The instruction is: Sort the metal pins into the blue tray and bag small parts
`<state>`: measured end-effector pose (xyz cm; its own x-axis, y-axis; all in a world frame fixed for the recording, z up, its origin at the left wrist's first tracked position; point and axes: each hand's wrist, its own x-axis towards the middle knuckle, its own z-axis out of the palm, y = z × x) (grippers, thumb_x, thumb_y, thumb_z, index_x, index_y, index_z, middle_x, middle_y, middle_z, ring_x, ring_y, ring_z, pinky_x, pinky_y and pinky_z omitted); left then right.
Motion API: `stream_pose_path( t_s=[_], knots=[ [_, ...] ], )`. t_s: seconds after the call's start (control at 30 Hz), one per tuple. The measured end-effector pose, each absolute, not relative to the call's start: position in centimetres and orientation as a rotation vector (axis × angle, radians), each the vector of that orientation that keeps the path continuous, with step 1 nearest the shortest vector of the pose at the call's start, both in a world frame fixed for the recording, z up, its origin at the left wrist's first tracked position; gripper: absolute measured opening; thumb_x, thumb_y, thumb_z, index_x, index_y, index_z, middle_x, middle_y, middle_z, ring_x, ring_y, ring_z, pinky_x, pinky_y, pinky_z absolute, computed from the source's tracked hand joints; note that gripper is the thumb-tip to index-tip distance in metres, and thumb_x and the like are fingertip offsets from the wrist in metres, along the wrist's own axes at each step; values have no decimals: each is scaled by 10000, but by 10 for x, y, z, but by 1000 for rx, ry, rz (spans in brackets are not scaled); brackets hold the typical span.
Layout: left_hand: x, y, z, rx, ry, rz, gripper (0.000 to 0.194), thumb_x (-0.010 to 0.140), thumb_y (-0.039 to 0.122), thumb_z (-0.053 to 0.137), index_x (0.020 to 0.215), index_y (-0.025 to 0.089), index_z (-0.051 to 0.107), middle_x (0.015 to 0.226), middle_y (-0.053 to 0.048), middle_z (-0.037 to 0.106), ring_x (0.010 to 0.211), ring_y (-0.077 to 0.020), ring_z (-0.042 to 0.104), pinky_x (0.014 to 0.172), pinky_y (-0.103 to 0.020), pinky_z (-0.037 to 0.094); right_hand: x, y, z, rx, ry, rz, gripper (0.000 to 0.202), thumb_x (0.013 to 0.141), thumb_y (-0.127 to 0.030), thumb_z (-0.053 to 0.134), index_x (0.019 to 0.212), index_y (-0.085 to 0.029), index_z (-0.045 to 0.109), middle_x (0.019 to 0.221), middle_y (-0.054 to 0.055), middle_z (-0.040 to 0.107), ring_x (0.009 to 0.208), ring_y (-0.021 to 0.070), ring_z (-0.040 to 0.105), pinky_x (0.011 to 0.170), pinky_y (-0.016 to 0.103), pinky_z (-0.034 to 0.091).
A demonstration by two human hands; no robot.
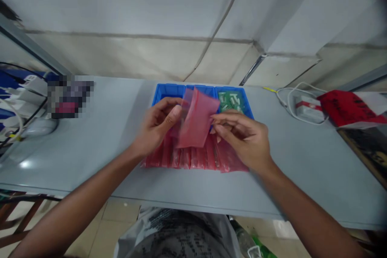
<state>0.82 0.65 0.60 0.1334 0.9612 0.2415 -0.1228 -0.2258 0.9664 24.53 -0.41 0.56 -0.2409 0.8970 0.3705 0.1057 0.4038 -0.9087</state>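
Note:
A translucent pink plastic bag (200, 119) is held up over the table, blurred by motion. My left hand (161, 123) grips its left edge between thumb and fingers. At its right edge, my right hand (242, 131) has thumb and fingertips pinched on the plastic. Below them lies a row of pink bags (193, 159), side by side and partly hidden by my hands. Behind stand blue bins (169, 88); the right one holds small green and white parts (232, 100). The held bag hides much of the middle bin.
The grey table (99, 141) runs up to a wall. At the right lie a white cable, a small white and red box (310, 109) and a red packet (347, 107). Plugs and cables (27, 100) crowd the left end. Green bottles (254, 246) stand below the front edge.

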Motion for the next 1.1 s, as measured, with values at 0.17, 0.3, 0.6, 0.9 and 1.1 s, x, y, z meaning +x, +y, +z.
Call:
stream_pose_path(
  t_s=[0.17, 0.3, 0.6, 0.9, 1.1],
  knots=[
    [8, 3, 14, 1506, 1045, 1153, 441, 865, 365, 787, 1265, 222, 665, 1037, -47, 750, 916, -126, 710, 776, -174, 585, 243, -5, 0, -903, -1654, 836, 226, 925, -169, 704, 1102, -290, 778, 1066, 44, 650, 906, 151, 683, 707, 287, 593],
    [5, 5, 17, 1479, 1138, 1303, 389, 834, 334, 818, 1178, 199, 697, 954, -36, 763, 875, -129, 726, 751, -178, 589, 239, -8, -2, -919, -1666, 963, 350, 923, -208, 715, 1254, -319, 684, 1139, 54, 666, 839, 138, 680, 588, 253, 568],
    [5, 5, 21, 1549, 1099, 1152, 570, 813, 364, 827, 1306, 211, 587, 961, -37, 729, 865, -145, 715, 691, -199, 585, 229, -13, -2, -815, -1353, 1121, 226, 907, -167, 724, 1043, -252, 565, 863, -25, 686, 608, 142, 699, 430, 250, 580],
    [-37, 38, 8, 1773, 1600, 1416, 558, 835, 335, 788, 1352, 224, 611, 1000, -38, 760, 795, -127, 723, 724, -237, 613, 238, -10, 1, -900, -1462, 959, 55, 964, -184, 645, 1015, -202, 652, 930, 14, 728, 597, 83, 643, 493, 225, 510],
    [-40, 39, 1, 2522, 1701, 1206, 536, 970, 367, 630, 1465, 201, 509, 1426, -137, 613, 1247, -262, 649, 1102, -450, 531, 239, -9, -4, -964, -1545, 896, 61, 963, -183, 637, 983, -206, 690, 907, 6, 736, 581, 79, 629, 524, 241, 488]
  ],
)
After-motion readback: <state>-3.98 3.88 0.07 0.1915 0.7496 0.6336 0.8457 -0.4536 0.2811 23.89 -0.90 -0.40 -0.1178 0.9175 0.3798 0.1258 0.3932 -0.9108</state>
